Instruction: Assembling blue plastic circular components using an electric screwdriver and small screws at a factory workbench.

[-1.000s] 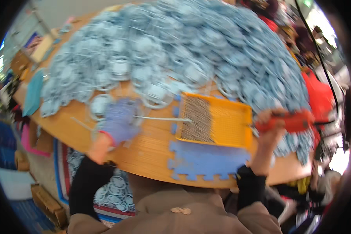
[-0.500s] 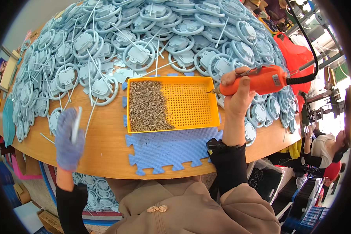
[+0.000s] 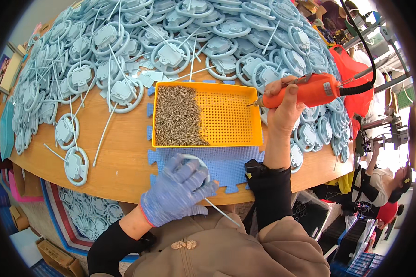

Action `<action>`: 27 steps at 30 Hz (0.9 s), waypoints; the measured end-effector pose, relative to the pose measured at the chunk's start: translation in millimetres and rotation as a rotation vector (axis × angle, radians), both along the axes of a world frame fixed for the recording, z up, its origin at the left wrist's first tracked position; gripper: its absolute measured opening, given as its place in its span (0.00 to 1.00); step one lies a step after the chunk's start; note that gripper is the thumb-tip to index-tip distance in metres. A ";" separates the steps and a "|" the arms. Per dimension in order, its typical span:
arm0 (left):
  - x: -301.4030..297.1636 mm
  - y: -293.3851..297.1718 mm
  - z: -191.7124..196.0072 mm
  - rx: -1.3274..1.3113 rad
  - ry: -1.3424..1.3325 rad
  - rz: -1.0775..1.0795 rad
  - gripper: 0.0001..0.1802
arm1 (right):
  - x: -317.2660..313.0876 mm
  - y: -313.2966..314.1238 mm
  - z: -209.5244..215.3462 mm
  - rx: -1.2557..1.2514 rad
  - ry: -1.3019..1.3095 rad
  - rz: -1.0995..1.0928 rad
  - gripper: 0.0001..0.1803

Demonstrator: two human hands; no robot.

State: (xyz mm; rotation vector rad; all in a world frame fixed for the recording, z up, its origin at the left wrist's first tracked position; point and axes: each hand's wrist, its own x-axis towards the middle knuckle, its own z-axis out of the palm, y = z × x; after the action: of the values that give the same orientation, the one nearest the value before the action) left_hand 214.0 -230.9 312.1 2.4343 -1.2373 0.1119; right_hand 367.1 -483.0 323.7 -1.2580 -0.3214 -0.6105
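We recorded a wooden table [image 3: 120,161], its far side buried under a heap [image 3: 171,54] of pale-blue rings, many with thin rods attached. Near its front edge lay a blue mat [image 3: 229,165] with jigsaw edges; a yellow tray [image 3: 229,115] sat on its far part, perforated floor bare at right. We saw the left hand [image 3: 176,191], gloved, spread over one ring [image 3: 194,158] at the mat's front, hiding most of it; whether the fingers gripped or merely covered it, we could not tell. The bare right hand [image 3: 284,104] was wrapped around a red-orange driver [image 3: 316,90], held level, its bit pointing left over the tray's right end. We traced a thin rod [image 3: 223,213] slanting out beneath the glove. Smallest were the screws [image 3: 176,115], piled in the tray's left part.
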 end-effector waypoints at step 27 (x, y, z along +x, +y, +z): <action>-20.7 14.2 -27.5 -0.550 0.114 0.532 0.41 | -111.7 125.3 33.4 0.019 0.154 0.577 0.31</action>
State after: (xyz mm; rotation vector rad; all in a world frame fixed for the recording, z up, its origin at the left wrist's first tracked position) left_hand 193.3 -216.7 284.6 2.1659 -0.4038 0.3980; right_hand 255.4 -357.7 357.1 -1.1159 -0.5218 -0.0235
